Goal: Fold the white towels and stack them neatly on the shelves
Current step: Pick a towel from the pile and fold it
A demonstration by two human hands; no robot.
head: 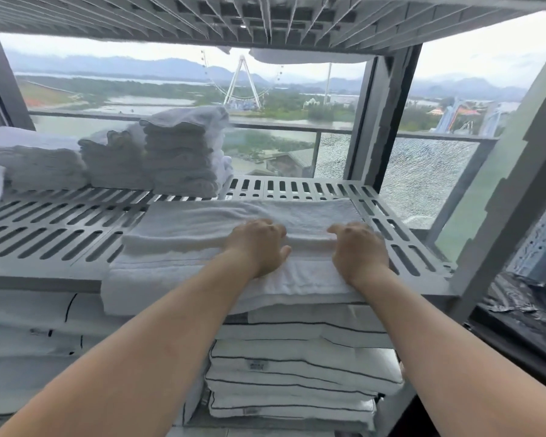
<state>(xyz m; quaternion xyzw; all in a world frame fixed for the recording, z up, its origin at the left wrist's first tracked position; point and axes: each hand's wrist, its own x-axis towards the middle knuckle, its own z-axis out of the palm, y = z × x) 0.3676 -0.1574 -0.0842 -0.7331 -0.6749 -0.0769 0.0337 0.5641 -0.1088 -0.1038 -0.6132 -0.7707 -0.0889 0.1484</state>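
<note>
A folded white towel (202, 225) lies on the grey slotted shelf (54, 228), its near edge hanging over the shelf's front lip. My left hand (259, 247) rests palm down on the towel's middle, fingers curled over a fold. My right hand (358, 250) presses on the towel just to the right, fingers also bent into the cloth. Further back on the same shelf stand stacks of smaller folded white towels (180, 152), with lower piles (114, 162) to their left.
Below the shelf lie stacked white linens with black piping (300, 373). A slatted upper shelf (265, 17) hangs close overhead. The rack's grey upright (498, 184) stands at the right. Behind is a window with a cracked glass railing (423, 175).
</note>
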